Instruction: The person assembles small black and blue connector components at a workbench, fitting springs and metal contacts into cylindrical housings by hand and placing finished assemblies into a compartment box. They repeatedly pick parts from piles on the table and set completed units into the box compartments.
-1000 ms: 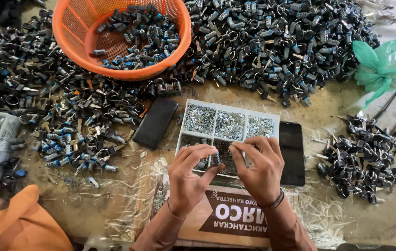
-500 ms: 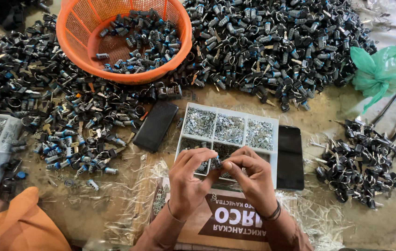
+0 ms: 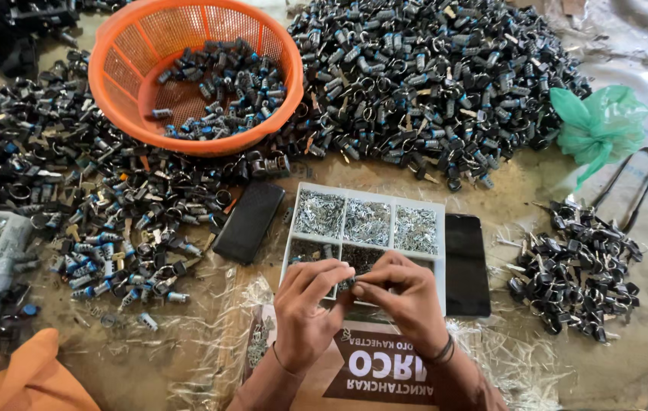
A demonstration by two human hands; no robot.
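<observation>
Pinched together over the near edge of the white compartment tray (image 3: 367,199), both hands work on one small dark metal part that is mostly hidden between the fingertips: the left hand (image 3: 305,304) curls its fingers in from the left and the right hand (image 3: 408,297) closes over it from the right, thumbs and forefingers narrow and meeting just above the tray's near row. What exactly the part is cannot be told, though it looks like one of the small lock pieces lying all around. This reads as a fitting step, with a tiny piece from the tray being seated into the part, and the next move would seem to call for a steady pinch and a fine twist or press. Under the wrists, nearer than the tray, lies a brown printed cardboard sheet (image 3: 385,373) on crinkled clear plastic. Touching the tray's right side is a black slab (image 3: 466,262); just left of the tray lies a black phone-like slab (image 3: 248,221). Right of the tray, apart from it, sits a small heap of dark assembled pieces (image 3: 579,274). Beyond the tray spreads a large pile of lock cylinders (image 3: 430,76), and beyond and left stands an orange plastic basket (image 3: 118,84) partly filled with them.
</observation>
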